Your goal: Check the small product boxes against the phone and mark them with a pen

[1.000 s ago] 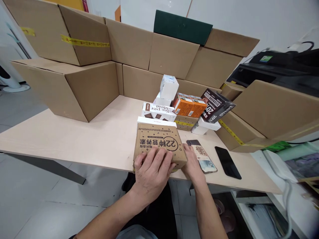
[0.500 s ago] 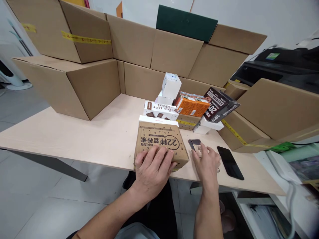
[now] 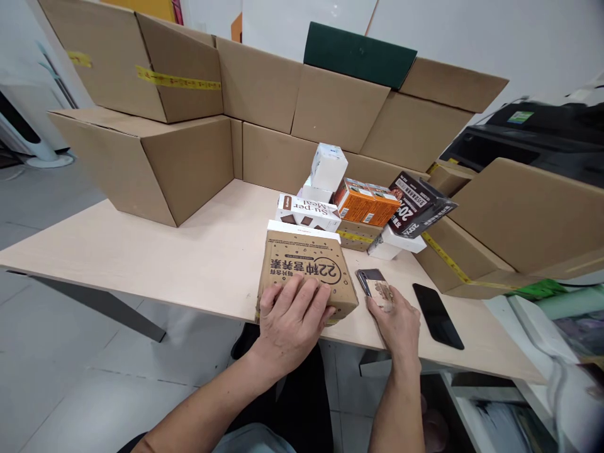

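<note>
My left hand [image 3: 292, 321] is curled over the near edge of a brown cardboard box [image 3: 306, 250] printed with black Chinese characters, its fingertips on the top face. The box sits at the table's front edge, with a white box edge [image 3: 304, 231] right behind it. To the right, my right hand [image 3: 399, 321] grips the lower end of a smartphone [image 3: 370, 275] that has a patterned piece on its back. The thumb is on its left side and the fingers on its right; part of the phone is hidden by the hand. A second, black phone [image 3: 436, 314] lies flat to the right.
Behind stand a white Su-per Meal box [image 3: 309, 214], white boxes [image 3: 329, 167], orange boxes [image 3: 365, 202] and a dark tilted package [image 3: 418, 204]. Large open cartons [image 3: 189, 170] wall the table [image 3: 198, 270] on the left, back and right. Black equipment [image 3: 533, 138] stands beyond.
My right hand has shifted slightly down and closed on the phone's lower end, and the phone's patterned back shows more. The left hand stays on the box. The whole view has shifted slightly.
</note>
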Tool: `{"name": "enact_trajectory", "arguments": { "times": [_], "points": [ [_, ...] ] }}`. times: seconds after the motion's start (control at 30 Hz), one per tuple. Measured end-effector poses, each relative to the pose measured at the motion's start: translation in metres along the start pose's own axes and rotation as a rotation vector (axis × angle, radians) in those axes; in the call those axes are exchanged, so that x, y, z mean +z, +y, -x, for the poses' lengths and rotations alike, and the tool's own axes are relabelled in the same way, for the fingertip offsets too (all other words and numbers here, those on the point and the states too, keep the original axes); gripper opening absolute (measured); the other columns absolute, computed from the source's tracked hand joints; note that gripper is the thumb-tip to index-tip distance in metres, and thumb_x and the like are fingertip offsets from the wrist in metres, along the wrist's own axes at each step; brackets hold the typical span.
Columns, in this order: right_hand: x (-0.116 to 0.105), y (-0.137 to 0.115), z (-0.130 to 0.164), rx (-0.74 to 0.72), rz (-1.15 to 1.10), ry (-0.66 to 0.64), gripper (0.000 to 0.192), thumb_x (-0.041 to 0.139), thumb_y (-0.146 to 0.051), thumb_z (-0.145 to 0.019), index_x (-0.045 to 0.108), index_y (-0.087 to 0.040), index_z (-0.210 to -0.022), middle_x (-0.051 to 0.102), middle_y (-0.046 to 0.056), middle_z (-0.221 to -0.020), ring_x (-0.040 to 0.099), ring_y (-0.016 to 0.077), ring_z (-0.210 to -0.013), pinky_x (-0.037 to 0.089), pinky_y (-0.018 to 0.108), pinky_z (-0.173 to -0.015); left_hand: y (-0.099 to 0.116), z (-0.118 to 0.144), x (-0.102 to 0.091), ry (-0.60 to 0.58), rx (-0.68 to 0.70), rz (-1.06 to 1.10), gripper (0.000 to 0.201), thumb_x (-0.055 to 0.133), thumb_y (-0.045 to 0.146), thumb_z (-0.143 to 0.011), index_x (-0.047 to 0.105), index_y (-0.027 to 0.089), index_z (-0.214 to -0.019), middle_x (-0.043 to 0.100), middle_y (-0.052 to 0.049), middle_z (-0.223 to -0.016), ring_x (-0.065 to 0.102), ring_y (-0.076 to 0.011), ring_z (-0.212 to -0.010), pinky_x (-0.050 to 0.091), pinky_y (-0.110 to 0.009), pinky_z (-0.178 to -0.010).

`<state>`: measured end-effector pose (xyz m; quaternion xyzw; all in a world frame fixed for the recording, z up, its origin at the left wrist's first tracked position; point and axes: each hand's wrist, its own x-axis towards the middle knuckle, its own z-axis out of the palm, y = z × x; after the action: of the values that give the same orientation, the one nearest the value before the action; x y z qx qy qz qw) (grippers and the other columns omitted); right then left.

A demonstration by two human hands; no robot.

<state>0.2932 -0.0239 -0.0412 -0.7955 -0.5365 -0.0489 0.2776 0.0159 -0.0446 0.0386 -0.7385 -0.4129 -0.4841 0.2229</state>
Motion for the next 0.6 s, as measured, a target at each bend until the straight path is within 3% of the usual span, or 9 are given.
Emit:
{"name": "enact_trajectory", "arguments": {
  "times": [0.07, 0.13, 0.27, 0.4, 0.5, 0.6],
  "points": [
    [-0.002, -0.001, 0.004, 0.034, -0.132, 0.082, 0.079, 0.064, -0.058, -0.072, 0.061, -0.007, -0.132, 0.066, 0.024, -0.125, 0.059, 0.0381, -0.115, 0.039, 0.053, -0.104, 0.000, 0.000, 0.000, -0.003, 0.005, -0.004, 0.022, 0.064, 0.032, -0.092, 0.069, 0.020, -0.109, 0.076, -0.002, -0.108, 0.065, -0.0241, -0.107, 0.031, -0.039, -0.093],
    [-0.009, -0.007, 0.008, 0.156, -0.365, 0.163, 0.081, 0.071, -0.056, -0.066, 0.061, -0.010, -0.133, 0.067, 0.021, -0.125, 0.061, 0.0347, -0.113, 0.043, 0.050, -0.102, 0.000, 0.000, 0.000, 0.001, 0.007, -0.008, 0.021, 0.064, 0.032, -0.092, 0.069, 0.020, -0.109, 0.076, -0.002, -0.107, 0.065, -0.0239, -0.107, 0.031, -0.039, -0.094],
    [-0.039, -0.037, 0.018, 0.443, -1.104, 0.165, 0.072, 0.071, -0.053, -0.067, 0.061, -0.019, -0.130, 0.071, 0.011, -0.112, 0.068, 0.0252, -0.091, 0.055, 0.040, -0.078, 0.000, 0.001, 0.002, 0.021, 0.003, -0.016, 0.021, 0.064, 0.032, -0.092, 0.070, 0.020, -0.108, 0.077, -0.002, -0.105, 0.066, -0.0244, -0.105, 0.031, -0.039, -0.094],
    [-0.077, -0.078, 0.034, 0.442, -1.761, -0.032, 0.066, 0.054, -0.060, -0.077, 0.060, -0.023, -0.131, 0.070, 0.012, -0.113, 0.068, 0.0268, -0.090, 0.057, 0.042, -0.068, 0.001, 0.002, 0.004, 0.019, 0.003, -0.012, 0.022, 0.064, 0.032, -0.092, 0.070, 0.020, -0.108, 0.077, -0.002, -0.106, 0.065, -0.0243, -0.106, 0.030, -0.040, -0.095],
    [-0.096, -0.104, 0.049, 0.459, -1.975, -0.273, 0.056, 0.053, -0.061, -0.081, 0.066, -0.025, -0.123, 0.071, 0.012, -0.109, 0.066, 0.0228, -0.080, 0.056, 0.037, -0.060, 0.002, 0.004, 0.004, 0.012, 0.002, -0.014, 0.023, 0.064, 0.032, -0.091, 0.069, 0.019, -0.110, 0.076, -0.002, -0.108, 0.064, -0.0241, -0.108, 0.029, -0.040, -0.100],
    [-0.103, -0.124, 0.065, 0.426, -2.070, -0.647, 0.050, 0.053, -0.063, -0.083, 0.072, -0.024, -0.109, 0.073, 0.011, -0.098, 0.063, 0.0201, -0.071, 0.054, 0.032, -0.053, 0.001, 0.007, 0.003, -0.015, -0.004, -0.025, 0.026, 0.062, 0.031, -0.092, 0.068, 0.020, -0.114, 0.074, -0.003, -0.114, 0.062, -0.0236, -0.113, 0.026, -0.040, -0.107]
  ]
}}
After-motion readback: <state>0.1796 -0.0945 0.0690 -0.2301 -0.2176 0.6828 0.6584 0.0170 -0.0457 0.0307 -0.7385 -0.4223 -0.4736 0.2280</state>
